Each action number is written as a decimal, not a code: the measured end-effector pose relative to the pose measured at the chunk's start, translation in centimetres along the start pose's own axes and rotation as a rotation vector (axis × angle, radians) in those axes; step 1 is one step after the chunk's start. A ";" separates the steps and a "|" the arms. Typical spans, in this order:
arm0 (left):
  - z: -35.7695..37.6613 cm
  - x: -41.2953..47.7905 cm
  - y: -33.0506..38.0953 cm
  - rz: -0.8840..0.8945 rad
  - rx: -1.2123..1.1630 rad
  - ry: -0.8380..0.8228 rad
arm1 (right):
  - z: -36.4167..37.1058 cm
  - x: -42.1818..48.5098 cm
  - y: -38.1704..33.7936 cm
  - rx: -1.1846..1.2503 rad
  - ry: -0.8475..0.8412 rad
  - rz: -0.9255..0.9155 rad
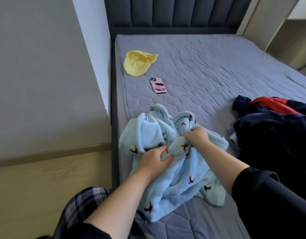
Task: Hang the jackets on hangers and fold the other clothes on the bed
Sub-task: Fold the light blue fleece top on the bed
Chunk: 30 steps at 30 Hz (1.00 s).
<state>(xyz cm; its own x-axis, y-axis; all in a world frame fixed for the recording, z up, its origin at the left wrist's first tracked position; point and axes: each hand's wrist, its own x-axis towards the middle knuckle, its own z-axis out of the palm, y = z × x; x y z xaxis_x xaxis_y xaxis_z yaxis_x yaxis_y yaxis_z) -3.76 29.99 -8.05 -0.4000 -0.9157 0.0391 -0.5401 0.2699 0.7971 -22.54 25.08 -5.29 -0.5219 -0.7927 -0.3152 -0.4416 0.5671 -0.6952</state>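
A light blue fleece garment (179,183) with small dark bird prints lies crumpled on the near left part of the grey mattress (209,69). My left hand (154,161) grips a bunched fold near its middle. My right hand (198,137) pinches the fleece a little farther up, close to the trimmed hood edges. A dark navy jacket (269,135) with a red lining lies in a heap at the right edge of the bed.
A yellow cap (136,64) and a pink phone (158,85) lie on the mattress's far left. A dark padded headboard (174,12) stands behind. A wall and wooden floor (27,187) are left of the bed, pale cupboards at the far right.
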 end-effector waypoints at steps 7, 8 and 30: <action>0.8 -0.7 0.1 0.185 0.329 0.202 | -2.3 -0.9 0.5 0.166 -0.171 0.227; 0.8 -0.8 0.1 0.203 0.344 0.212 | -2.4 -0.9 0.5 0.305 -0.196 0.275; 0.7 -1.1 0.6 0.301 0.488 0.251 | -2.7 -1.8 -2.1 0.987 -0.337 0.201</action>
<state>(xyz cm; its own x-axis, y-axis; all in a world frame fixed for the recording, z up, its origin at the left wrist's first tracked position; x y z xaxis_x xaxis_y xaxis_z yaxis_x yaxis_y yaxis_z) -4.16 31.31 -8.04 -0.4327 -0.8046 0.4067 -0.7306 0.5772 0.3648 -22.67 25.92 -1.51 -0.2238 -0.8113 -0.5401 0.4975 0.3814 -0.7791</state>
